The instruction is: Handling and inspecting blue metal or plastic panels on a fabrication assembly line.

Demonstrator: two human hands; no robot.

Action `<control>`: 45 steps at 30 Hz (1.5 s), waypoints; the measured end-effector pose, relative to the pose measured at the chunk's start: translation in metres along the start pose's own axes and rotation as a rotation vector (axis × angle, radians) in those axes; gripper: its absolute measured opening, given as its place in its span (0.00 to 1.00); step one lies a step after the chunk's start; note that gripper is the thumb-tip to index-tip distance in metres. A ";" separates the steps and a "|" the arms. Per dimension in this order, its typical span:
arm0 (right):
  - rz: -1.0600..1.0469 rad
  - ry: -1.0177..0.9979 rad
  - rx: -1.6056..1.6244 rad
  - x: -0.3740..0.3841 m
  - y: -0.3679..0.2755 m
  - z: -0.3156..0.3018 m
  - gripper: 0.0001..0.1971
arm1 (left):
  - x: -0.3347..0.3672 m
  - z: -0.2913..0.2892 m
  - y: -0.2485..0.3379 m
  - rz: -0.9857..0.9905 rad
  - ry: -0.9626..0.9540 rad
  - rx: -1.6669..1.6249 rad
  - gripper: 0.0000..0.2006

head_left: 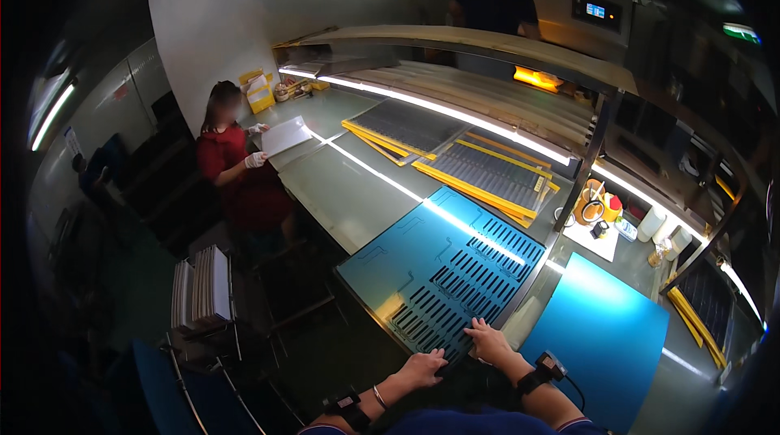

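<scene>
"As we look down at our bench (321,191), how many hands do we count at the slotted blue sheet (398,252)?"

"Two, both at its near corner. Our left hand (424,367) has its fingers bent close together there, and we cannot tell whether they grip. Our right hand (489,343) rests just to the right, fingers loosely spread against the sheet's edge. We wear one black wrist device on each arm."

"And what other sheets do we count?"

"One plain blue sheet (597,337) lies right of the slotted one. Beyond it we see two piles of dark sheets with yellow edges, one farther left (406,125), one nearer (487,175). One white sheet (286,135) is farther off to its left, between the white-gloved hands of a person in red (223,159)."

"Do we have more company?"

"One person in dark clothing (497,4), far beyond it, and one dim figure well off to its left."

"How do we find the surface and the room?"

"Our bench is smooth and grey-green, streaked with reflected light. Our room is dim. Beyond the slotted sheet runs a long shelf (455,41) with bright strip lights under it; farther back glows one small screen (595,11). Left of the sheet stands one rack of upright boards (203,289), too tightly packed to count."
</scene>
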State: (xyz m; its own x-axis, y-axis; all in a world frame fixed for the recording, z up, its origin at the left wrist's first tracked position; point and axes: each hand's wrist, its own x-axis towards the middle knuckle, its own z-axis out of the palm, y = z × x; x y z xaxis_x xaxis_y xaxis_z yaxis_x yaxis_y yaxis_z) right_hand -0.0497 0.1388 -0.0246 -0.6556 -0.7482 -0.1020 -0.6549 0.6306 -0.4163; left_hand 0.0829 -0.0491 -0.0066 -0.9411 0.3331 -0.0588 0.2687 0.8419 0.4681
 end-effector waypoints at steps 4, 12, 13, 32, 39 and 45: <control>-0.015 0.040 -0.036 0.000 -0.002 -0.001 0.19 | 0.002 0.003 -0.002 0.022 0.019 0.015 0.21; -0.015 0.031 -0.016 -0.003 -0.002 -0.003 0.20 | 0.001 0.001 0.000 0.018 0.017 0.018 0.20; -0.023 0.045 -0.006 -0.002 -0.002 -0.004 0.20 | 0.001 0.002 -0.001 0.017 0.017 0.017 0.20; -0.002 -0.005 -0.003 0.000 -0.005 -0.004 0.21 | -0.001 0.005 -0.005 0.018 -0.012 0.000 0.17; -0.006 0.002 0.013 0.002 -0.001 -0.005 0.21 | -0.002 -0.001 -0.001 -0.007 -0.034 -0.014 0.17; -0.020 0.015 0.057 0.002 0.004 -0.002 0.23 | -0.010 0.034 -0.020 0.236 0.084 -0.196 0.10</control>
State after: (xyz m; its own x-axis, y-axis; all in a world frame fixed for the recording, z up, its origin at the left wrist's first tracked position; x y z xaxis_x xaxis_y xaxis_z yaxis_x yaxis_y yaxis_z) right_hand -0.0541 0.1405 -0.0247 -0.6485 -0.7570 -0.0797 -0.6458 0.6026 -0.4688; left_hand 0.0944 -0.0544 -0.0456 -0.8732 0.4667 0.1407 0.4448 0.6448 0.6216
